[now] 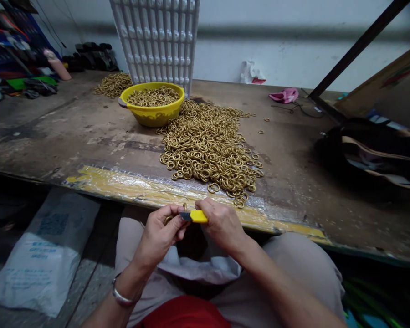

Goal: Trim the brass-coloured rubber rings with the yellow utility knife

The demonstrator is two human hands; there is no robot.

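My left hand (159, 237) is closed, pinching brass-coloured rings (185, 207) between thumb and fingers in front of the table's edge. A yellow-handled utility knife (198, 216) with a dark blade is gripped in my right hand (223, 223). The blade reaches the left fingertips, close to the ring held upright there; whether it touches the metal I cannot tell. Just beyond both hands, a large heap of similar rings (212, 146) spreads over the table. Below the hands, pale cloth or sheeting (205, 269) lies across my lap.
A yellow basin (153, 116) full of rings stands behind the heap, with a smaller ring pile (113, 85) to its left. Yellow tape (123, 184) covers the table's front edge. At right sits a dark bag (372, 159). A white printed sack (44, 255) lies lower left.
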